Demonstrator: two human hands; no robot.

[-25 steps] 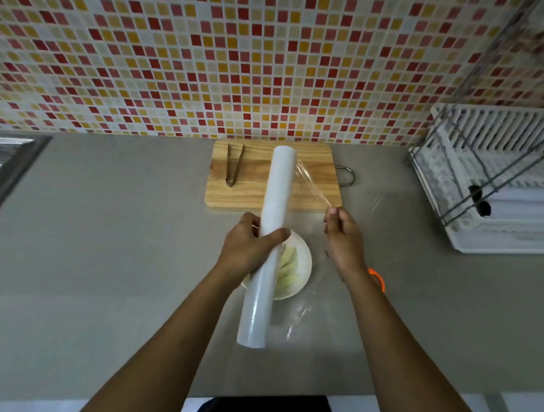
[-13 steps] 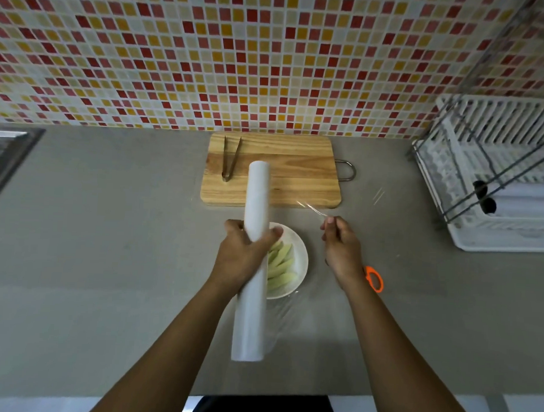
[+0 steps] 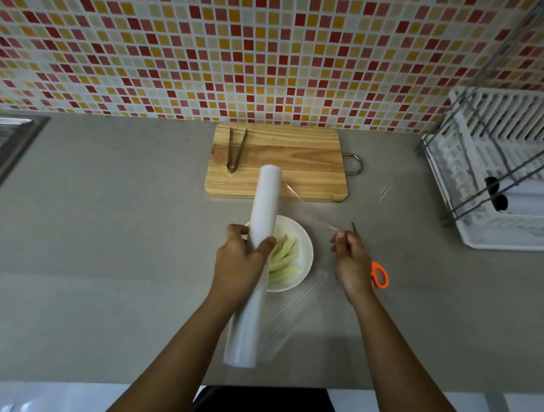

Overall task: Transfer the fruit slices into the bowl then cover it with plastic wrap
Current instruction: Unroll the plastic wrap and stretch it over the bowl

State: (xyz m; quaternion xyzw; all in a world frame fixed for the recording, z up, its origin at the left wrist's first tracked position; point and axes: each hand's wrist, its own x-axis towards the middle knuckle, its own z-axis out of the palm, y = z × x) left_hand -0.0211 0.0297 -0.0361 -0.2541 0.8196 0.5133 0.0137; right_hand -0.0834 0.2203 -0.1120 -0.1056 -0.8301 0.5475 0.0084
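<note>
A white bowl (image 3: pixel 303 237) with pale green fruit slices (image 3: pixel 282 261) sits on the grey counter, partly hidden by the roll. My left hand (image 3: pixel 239 263) grips a long white roll of plastic wrap (image 3: pixel 256 260) held lengthwise above the bowl's left side. My right hand (image 3: pixel 350 261) pinches the free edge of the clear plastic film (image 3: pixel 307 216), which stretches from the roll over the bowl to the right.
A wooden cutting board (image 3: pixel 278 163) with metal tongs (image 3: pixel 235 149) lies behind the bowl. Orange-handled scissors (image 3: pixel 379 274) lie under my right hand. A white dish rack (image 3: pixel 497 170) stands at the right, a steel sink (image 3: pixel 7 144) at the left edge.
My right hand has pulled the film edge farther right, away from the roll. The roll has shifted slightly left and nearer to me, and more film is unrolled.
</note>
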